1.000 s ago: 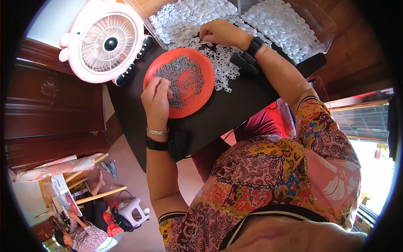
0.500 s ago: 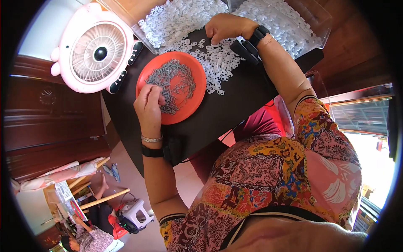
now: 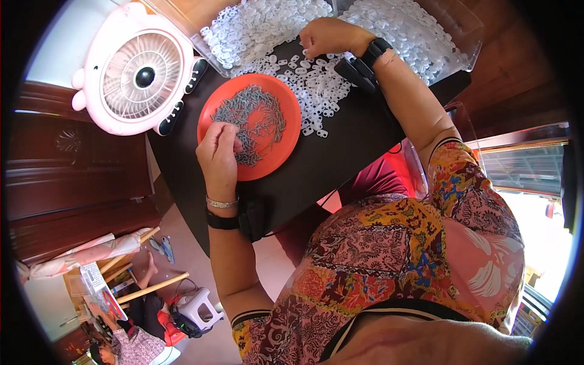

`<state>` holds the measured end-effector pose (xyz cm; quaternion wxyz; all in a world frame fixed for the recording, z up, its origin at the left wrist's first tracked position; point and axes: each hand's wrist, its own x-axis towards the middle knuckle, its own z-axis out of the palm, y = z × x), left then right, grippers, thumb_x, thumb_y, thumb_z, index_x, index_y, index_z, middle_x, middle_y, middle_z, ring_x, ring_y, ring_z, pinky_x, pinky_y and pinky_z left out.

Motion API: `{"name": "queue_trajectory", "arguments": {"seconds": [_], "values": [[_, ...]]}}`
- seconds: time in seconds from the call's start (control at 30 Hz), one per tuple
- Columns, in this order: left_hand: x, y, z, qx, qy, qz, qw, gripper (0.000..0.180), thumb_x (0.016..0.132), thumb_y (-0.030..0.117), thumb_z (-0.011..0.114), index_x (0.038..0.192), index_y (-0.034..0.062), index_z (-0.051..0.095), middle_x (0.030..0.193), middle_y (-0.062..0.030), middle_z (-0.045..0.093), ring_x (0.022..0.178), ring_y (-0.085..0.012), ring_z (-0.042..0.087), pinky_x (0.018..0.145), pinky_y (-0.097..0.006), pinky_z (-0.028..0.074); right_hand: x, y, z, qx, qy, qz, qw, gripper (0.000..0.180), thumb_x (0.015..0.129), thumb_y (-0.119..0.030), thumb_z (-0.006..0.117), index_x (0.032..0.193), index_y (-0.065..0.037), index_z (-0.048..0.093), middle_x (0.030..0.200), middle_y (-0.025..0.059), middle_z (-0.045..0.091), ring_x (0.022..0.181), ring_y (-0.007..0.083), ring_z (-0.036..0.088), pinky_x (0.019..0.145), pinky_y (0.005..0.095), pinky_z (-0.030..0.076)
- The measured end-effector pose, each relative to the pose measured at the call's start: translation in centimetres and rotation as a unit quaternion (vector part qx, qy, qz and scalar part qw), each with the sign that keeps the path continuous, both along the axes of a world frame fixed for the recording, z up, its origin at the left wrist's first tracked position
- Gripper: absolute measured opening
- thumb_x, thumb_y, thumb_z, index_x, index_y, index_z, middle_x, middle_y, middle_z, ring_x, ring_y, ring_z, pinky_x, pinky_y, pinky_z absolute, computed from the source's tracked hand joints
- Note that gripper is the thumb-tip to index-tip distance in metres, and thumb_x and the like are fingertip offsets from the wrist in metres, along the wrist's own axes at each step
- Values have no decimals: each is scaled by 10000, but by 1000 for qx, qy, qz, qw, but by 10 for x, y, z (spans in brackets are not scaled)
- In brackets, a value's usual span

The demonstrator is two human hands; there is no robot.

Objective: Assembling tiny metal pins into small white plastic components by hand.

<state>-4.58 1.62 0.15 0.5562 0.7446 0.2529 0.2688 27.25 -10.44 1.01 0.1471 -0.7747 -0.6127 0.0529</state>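
Observation:
My left hand (image 3: 218,149) is closed over the near left part of a round orange-red plate (image 3: 286,149), its fingers curled together by a heap of small grey screws (image 3: 246,106). Whatever the fingertips pinch is hidden. Farther off, my right hand (image 3: 333,38) is also closed, fingers bent down at the far edge of a loose spread of small white plastic pieces with holes (image 3: 313,91). Something white shows at its fingertips, too small to make out. Both wrists wear black straps, each with a dark block.
Behind the spread, clear bins hold heaped white pieces (image 3: 261,27). A pink animal-shaped fan (image 3: 145,76) stands left of the plate on the dark table (image 3: 322,164). At lower left, another person (image 3: 141,347) sits near a white and grey stool (image 3: 198,310).
My left hand has shifted very slightly, staying over the screws. The right hand's fingers have moved a little among the white pieces. The other person at lower left has shifted.

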Motion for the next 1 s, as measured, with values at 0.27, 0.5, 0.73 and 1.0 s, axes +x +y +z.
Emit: {"name": "queue_trajectory", "arguments": {"seconds": [0.27, 0.5, 0.73, 1.0], "values": [[-1, -3, 0, 8, -9, 5, 1000, 171, 886, 110, 530, 807, -22, 606, 617, -22, 549, 573, -83, 501, 552, -222, 400, -10, 12, -7, 56, 88, 13, 994, 213, 752, -230, 675, 834, -34, 661, 740, 93, 657, 697, 225, 631, 629, 343, 478], [-1, -1, -2, 4, -6, -3, 1000, 168, 885, 116, 543, 811, -19, 611, 614, -20, 553, 571, -82, 508, 546, -223, 403, -70, 13, 9, 92, 171, 89, 977, 192, 814, -215, 647, 898, -42, 654, 747, 100, 657, 699, 212, 635, 651, 333, 489], [-1, 1, -3, -18, 11, 10, 1000, 180, 882, 135, 541, 813, -15, 612, 614, -26, 553, 559, -91, 517, 538, -226, 414, -28, 10, -12, 172, -77, -18, 982, 158, 785, -225, 623, 837, -78, 646, 782, 83, 650, 728, 271, 631, 657, 375, 491], [-1, 1, -2, -48, 22, 38, 998, 184, 886, 133, 529, 792, -10, 596, 607, -22, 539, 545, -95, 507, 527, -227, 412, -51, 12, -12, 57, 6, 66, 996, 165, 753, -190, 643, 840, -51, 654, 768, 101, 648, 731, 271, 630, 650, 380, 484]]}}
